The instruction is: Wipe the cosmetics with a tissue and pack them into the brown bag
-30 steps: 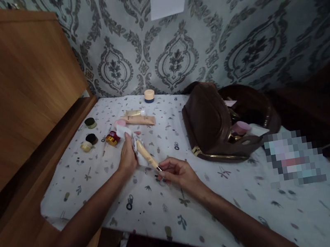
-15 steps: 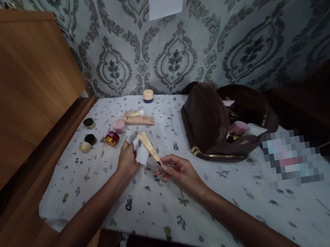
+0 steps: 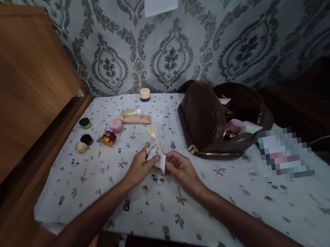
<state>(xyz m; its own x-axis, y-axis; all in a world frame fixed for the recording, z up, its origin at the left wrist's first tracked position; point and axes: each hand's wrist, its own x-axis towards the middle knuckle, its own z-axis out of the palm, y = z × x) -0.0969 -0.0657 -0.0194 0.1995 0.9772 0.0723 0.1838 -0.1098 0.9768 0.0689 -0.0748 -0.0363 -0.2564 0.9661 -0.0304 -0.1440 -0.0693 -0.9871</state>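
My left hand (image 3: 140,167) is closed on a white tissue (image 3: 157,158), pressing it against a slim gold cosmetic tube (image 3: 151,133). The tissue hides the tube's middle; its flat end sticks out beyond. My right hand (image 3: 180,167) grips the tube's capped end with bent fingers, and the cap is mostly hidden. Past my hands lie a peach tube (image 3: 136,119), a smaller pale tube (image 3: 130,112) and a pink jar (image 3: 116,125). Left of these sits a red and gold jar (image 3: 109,138).
An open brown bag (image 3: 204,121) with cosmetics inside stands to the right, a blurred item (image 3: 284,154) beside it. Small jars, one with a green lid (image 3: 84,123), sit at left; a peach-lidded jar (image 3: 145,94) stands near the wall. A wooden cabinet (image 3: 14,80) borders the left side.
My left hand has moved right with the tissue and brought it onto the gold tube. My right hand still holds the tube's capped end. The view has shifted slightly.
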